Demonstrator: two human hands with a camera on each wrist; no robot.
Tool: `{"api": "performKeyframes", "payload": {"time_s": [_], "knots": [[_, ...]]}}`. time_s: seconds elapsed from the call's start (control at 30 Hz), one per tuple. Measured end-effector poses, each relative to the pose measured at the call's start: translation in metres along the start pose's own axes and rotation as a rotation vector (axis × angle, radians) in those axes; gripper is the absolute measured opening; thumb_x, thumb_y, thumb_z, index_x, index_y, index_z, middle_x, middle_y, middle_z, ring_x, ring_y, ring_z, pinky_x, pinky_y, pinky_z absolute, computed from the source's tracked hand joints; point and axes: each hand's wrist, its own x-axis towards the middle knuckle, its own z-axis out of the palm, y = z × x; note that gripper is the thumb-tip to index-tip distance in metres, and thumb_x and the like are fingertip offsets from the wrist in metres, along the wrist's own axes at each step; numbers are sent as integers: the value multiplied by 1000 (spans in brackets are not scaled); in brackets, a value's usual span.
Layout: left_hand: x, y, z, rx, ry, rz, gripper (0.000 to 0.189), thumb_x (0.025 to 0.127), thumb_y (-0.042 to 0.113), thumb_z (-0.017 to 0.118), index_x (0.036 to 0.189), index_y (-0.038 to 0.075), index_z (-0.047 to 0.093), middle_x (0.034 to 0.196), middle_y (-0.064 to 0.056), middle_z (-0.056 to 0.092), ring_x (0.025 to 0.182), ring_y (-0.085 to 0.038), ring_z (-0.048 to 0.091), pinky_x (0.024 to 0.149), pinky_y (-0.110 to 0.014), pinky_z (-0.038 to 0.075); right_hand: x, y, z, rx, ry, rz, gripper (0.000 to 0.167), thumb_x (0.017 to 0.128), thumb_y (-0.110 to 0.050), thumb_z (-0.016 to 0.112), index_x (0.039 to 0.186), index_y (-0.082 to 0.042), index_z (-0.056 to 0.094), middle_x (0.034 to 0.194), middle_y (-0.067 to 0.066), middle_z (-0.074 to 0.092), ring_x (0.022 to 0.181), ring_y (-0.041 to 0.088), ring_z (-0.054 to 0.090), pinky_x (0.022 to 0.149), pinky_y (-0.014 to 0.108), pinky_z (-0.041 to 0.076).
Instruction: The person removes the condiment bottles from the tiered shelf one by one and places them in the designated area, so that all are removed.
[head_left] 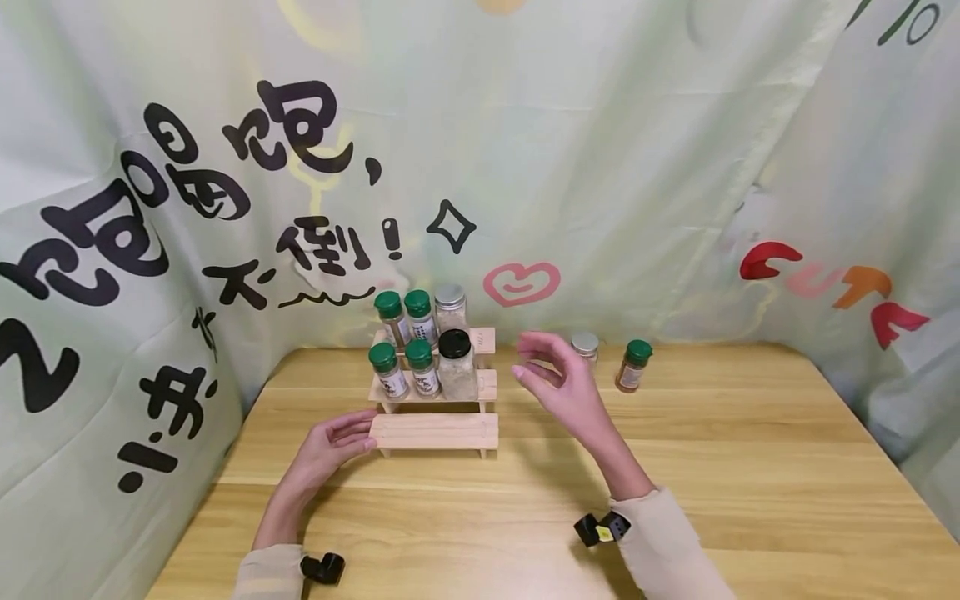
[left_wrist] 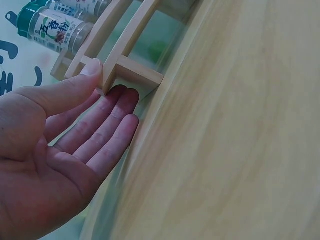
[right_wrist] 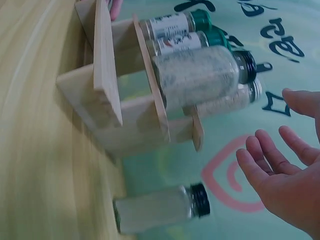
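A three-step wooden spice rack (head_left: 435,429) stands on the table. Its lowest step is bare; the middle step carries two green-capped spice jars (head_left: 387,371) and a larger black-capped jar (head_left: 458,371). On the top step are two more green-capped jars (head_left: 395,321) and a silver-lidded jar (head_left: 451,307). My left hand (head_left: 330,450) pinches the left end of the lowest step, thumb at its front corner, the other fingers loosely extended. Right of the rack, my right hand (head_left: 562,383) hovers with fingers spread and slightly bent, nothing in it; the right wrist view shows its palm (right_wrist: 295,195).
Partly behind my right hand stands a silver-lidded jar (head_left: 585,345). Farther right is a green-capped jar (head_left: 634,367). In the right wrist view, a dark-capped jar (right_wrist: 155,207) stands beside the rack. A printed curtain (head_left: 600,167) hangs behind the wooden table (head_left: 712,467).
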Motion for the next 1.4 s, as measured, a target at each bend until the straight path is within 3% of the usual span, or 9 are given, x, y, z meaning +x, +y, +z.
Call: {"api": "performKeyframes", "payload": {"time_s": [0.23,0.57,0.9,1.4], "knots": [[1,2,-2,-14,-7,18,61,91,8,79,143,-7,53,135,-28,61,116,-24,68,94,-26,56,17,-4,24,14,-37,-9,43,93,-7,77,133,-4,61,130,23,61,121,38,58,105,48,51],[0,0,-3,-16,1,11,60,91,5,79,143,-7,53,135,-29,61,116,-27,67,94,-26,56,32,-3,50,8,-57,27,45,92,-13,80,132,-2,63,130,15,64,121,34,59,107,48,50],[0,0,-1,-11,9,2,59,91,6,78,143,-6,54,134,-28,62,116,-28,67,93,-26,56,39,1,64,-65,-50,67,46,88,-10,83,131,-4,66,118,12,67,113,26,62,102,46,54],[0,0,0,-4,13,13,58,91,4,78,142,-7,54,134,-29,61,113,-26,69,93,-27,57,41,6,71,-100,-39,59,45,89,-19,83,130,-6,67,120,10,67,111,23,62,101,44,55]]}}
